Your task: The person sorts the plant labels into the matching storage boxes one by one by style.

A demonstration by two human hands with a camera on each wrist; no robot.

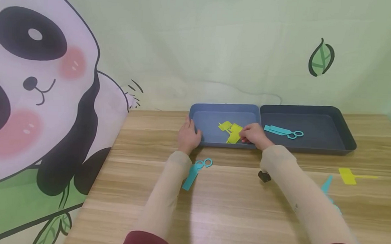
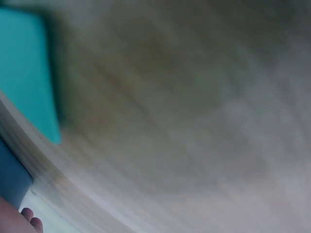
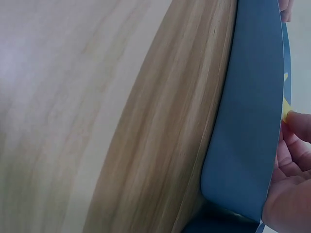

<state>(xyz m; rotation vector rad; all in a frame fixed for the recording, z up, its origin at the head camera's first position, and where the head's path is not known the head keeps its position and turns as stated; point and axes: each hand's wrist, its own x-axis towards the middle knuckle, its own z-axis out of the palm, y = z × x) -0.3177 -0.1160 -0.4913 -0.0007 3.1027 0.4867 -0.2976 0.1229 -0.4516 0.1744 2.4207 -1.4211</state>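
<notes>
My left hand (image 1: 188,137) rests at the left end of the blue tray (image 1: 212,112), fingers along its side rim and thumb apart over the inside. Over the tray's right end, my right hand (image 1: 255,135) pinches the edge of a flat yellow piece (image 1: 235,131) between thumb and finger. In the right wrist view a bit of yellow (image 3: 286,110) shows at the fingertips, just past the tray wall. Another flat yellow piece (image 1: 225,126) lies against it in the tray. A teal scissors-shaped piece (image 1: 190,176) is on the table beside my left wrist.
A dark tray (image 1: 317,143) adjoins the blue one, with teal scissors-shaped pieces (image 1: 281,131) inside. On the wooden table (image 1: 224,212) at right lie a yellow piece with a thin handle (image 1: 347,176) and a teal piece (image 1: 326,185) partly behind my forearm. A panda-printed cloth (image 1: 173,43) hangs behind.
</notes>
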